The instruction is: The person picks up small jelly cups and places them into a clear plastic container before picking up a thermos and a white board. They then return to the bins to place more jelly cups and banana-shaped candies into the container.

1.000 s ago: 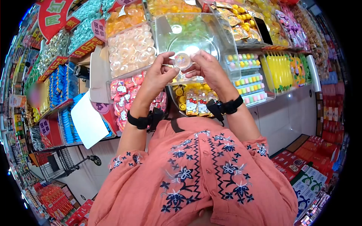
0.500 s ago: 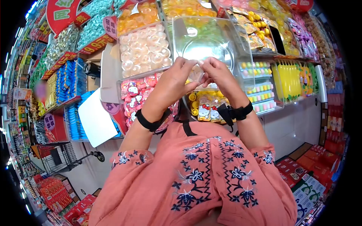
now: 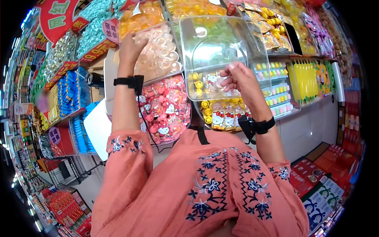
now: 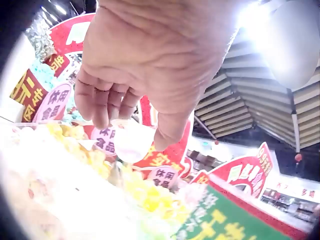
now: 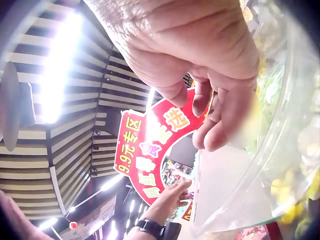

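Observation:
My left hand is over the left end of the pale jelly cups. In the left wrist view, the fingers and thumb of that hand pinch a small whitish cup. Beside the front right part of a clear plastic lid or tray, my right hand hovers with loosely bent fingers. The right wrist view shows this hand holding nothing visible, near the clear curved edge. A pale round thing lies by its fingertips; whether they touch it is unclear.
Pink wrapped sweets are in front of the pale cups, orange cups behind. Yellow-capped pouches lie at the front edge. Pastel sweets and yellow packs stand at the right, a white sheet at the left.
My hands have parted from around the small cup. The left has moved left and back across the pale cups; the right has moved slightly right, its fingers loosened.

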`<state>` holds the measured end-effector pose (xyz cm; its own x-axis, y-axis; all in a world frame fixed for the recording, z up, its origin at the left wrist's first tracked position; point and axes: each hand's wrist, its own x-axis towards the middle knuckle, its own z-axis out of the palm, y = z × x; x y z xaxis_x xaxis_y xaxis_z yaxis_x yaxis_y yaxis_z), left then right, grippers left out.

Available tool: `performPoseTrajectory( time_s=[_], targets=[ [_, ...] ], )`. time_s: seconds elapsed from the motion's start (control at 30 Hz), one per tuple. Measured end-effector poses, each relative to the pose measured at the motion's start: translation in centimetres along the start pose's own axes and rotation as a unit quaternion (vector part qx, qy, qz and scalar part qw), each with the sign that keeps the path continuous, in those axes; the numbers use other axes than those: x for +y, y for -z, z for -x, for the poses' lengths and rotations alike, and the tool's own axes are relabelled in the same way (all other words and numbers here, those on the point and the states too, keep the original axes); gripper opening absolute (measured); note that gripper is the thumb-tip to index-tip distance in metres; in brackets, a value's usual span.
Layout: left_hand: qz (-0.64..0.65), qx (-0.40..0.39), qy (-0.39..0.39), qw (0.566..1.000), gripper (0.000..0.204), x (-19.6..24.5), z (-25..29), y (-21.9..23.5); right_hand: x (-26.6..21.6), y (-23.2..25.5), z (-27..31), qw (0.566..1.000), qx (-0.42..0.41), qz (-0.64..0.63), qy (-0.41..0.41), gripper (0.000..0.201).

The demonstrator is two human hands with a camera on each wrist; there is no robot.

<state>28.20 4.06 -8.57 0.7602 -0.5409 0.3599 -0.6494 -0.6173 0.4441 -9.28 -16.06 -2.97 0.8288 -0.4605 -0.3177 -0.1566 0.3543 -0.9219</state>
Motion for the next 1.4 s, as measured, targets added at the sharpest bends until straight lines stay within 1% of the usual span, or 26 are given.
performPoseTrajectory(
  time_s=[0.03, 0.07, 0.17, 0.3, 0.5, 0.6, 0.7, 0.8, 0.9, 0.93, 0.97, 1.03, 1.13, 1.23, 1.27, 1.3, 1.33, 1.37, 1.4],
  targets=[
    [-0.032, 0.027, -0.02, 0.999, 0.064, 0.2, -0.4, -0.2, 0.3, 0.2, 0.0, 1.0, 0.002, 0.001, -0.004, 0.03],
    [-0.069, -0.056, 0.022, 0.996, 0.063, 0.3, -0.6, -0.2, 0.6, 0.4, 0.0, 1.0, 0.005, 0.001, -0.007, 0.03],
    [-0.109, -0.031, -0.032, 0.993, 0.061, -1.2, -0.1, -3.1, 1.2, 0.8, 0.1, 1.0, 0.017, -0.009, -0.018, 0.029],
    [-0.163, -0.03, -0.028, 0.986, 0.059, -0.3, 0.9, -4.6, 1.3, 1.0, 0.4, 0.999, 0.036, -0.007, -0.021, 0.027],
    [-0.22, -0.02, -0.015, 0.975, 0.061, 0.6, 1.4, -5.0, 1.5, 0.9, 0.8, 0.999, 0.032, -0.003, -0.011, 0.026],
    [-0.209, -0.015, 0.014, 0.978, 0.061, -0.2, 1.2, -5.2, 1.3, 0.9, 1.0, 0.999, 0.031, -0.004, -0.01, 0.026],
    [-0.172, 0.074, -0.021, 0.982, 0.061, -2.4, 0.4, -4.3, 1.1, 1.3, 1.1, 0.999, 0.039, -0.009, -0.005, 0.027],
    [-0.029, 0.06, 0.071, 0.995, 0.06, -2.5, -0.7, -1.4, 0.6, 1.7, 1.3, 0.998, 0.053, -0.016, 0.005, 0.026],
    [0.084, 0.065, 0.068, 0.992, 0.058, -1.9, -1.5, 0.9, 0.5, 2.6, 1.4, 0.998, 0.055, -0.029, 0.024, 0.026],
    [0.117, 0.075, 0.038, 0.99, 0.055, -0.6, -1.4, 1.7, 0.4, 2.9, 1.4, 0.997, 0.057, -0.033, 0.032, 0.026],
    [0.188, 0.073, 0.02, 0.979, 0.051, 0.9, -1.0, 2.3, 0.4, 3.3, 1.5, 0.997, 0.061, -0.037, 0.04, 0.026],
    [0.249, 0.057, -0.007, 0.967, 0.044, 6.3, 0.3, 4.1, 0.1, 3.8, 1.9, 0.995, 0.071, -0.044, 0.062, 0.028],
    [0.271, -0.034, -0.06, 0.96, 0.04, 14.7, 2.6, 5.8, -0.6, 4.8, 2.6, 0.991, 0.078, -0.03, 0.104, 0.03],
    [0.265, -0.191, -0.15, 0.933, 0.037, 20.4, 4.3, 5.0, -0.7, 5.7, 3.1, 0.988, 0.093, -0.034, 0.119, 0.033],
    [0.234, -0.247, -0.163, 0.926, 0.038, 21.8, 4.7, 4.1, -0.8, 5.9, 3.1, 0.987, 0.096, -0.041, 0.122, 0.039],
    [0.201, -0.302, -0.175, 0.915, 0.039, 23.1, 5.0, 2.9, -0.7, 5.9, 3.3, 0.986, 0.1, -0.046, 0.125, 0.04],
    [0.192, -0.337, -0.201, 0.9, 0.038, 24.3, 5.6, 1.8, -0.7, 6.0, 3.5, 0.985, 0.104, -0.051, 0.127, 0.041],
    [0.16, -0.369, -0.255, 0.879, 0.04, 24.3, 5.4, -1.0, -0.6, 6.2, 3.8, 0.984, 0.109, -0.055, 0.128, 0.042],
    [0.118, -0.389, -0.277, 0.871, 0.043, 24.9, 5.9, -2.6, -0.5, 6.6, 4.2, 0.985, 0.111, -0.052, 0.124, 0.042]
  ],
)
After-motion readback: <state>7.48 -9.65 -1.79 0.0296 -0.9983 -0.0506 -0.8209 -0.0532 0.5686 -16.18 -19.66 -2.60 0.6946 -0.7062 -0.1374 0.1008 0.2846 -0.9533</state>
